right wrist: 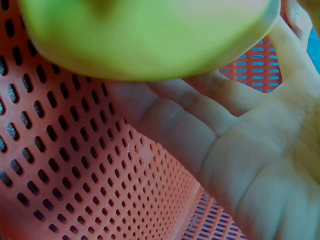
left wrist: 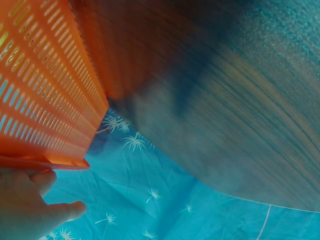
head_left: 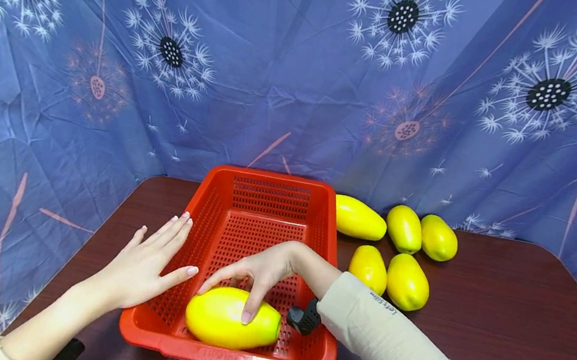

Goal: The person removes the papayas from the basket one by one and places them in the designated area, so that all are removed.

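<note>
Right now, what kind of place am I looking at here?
Probably a staged tabletop set rather than a kitchen: a dark brown wooden table draped behind with a blue dandelion-print cloth, bearing only a red perforated plastic basket and glossy yellow-green mangoes.

Head view: looking forward and down from above the near edge of the table (head_left: 524, 311), whole red basket (head_left: 221, 189) in frame, blue cloth behind. Left wrist view: very close beside the basket's (left wrist: 45, 100) left outer wall, facing along the table's (left wrist: 240, 110) left edge. Right wrist view: pressed close inside the basket (right wrist: 65, 170), under the right hand (right wrist: 250, 150). Shared by all three: the basket.
</note>
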{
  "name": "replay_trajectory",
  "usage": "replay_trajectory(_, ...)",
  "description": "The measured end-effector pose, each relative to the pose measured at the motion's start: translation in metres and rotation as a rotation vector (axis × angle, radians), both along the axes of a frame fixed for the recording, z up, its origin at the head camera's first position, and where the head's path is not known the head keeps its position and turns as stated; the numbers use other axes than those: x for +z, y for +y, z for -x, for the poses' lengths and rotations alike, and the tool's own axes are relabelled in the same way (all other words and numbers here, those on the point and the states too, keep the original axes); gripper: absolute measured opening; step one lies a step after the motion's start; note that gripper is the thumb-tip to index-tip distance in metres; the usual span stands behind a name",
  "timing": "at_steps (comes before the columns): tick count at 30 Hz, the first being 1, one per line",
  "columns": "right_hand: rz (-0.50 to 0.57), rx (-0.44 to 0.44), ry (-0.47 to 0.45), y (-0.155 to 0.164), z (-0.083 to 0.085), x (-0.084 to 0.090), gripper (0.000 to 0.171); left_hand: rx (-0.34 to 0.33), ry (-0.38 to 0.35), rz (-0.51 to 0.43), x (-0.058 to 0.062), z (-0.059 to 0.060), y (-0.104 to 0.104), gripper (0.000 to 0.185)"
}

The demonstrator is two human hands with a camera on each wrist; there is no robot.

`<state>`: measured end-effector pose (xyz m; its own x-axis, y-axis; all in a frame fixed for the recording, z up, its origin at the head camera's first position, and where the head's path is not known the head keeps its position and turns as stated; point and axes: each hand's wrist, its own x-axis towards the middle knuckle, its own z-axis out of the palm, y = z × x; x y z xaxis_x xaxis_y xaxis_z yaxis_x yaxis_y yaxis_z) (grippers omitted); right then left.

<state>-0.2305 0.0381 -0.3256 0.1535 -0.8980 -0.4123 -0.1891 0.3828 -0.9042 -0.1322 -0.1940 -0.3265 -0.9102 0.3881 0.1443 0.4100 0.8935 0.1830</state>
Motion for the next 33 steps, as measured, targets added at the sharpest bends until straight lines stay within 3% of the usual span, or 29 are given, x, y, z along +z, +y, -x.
replay_trajectory(33,0.096,-0.044,0.112,0.008,0.013,0.015,0.077,0.005,0.0,0.011,-0.002,0.002,0.0,0.078)
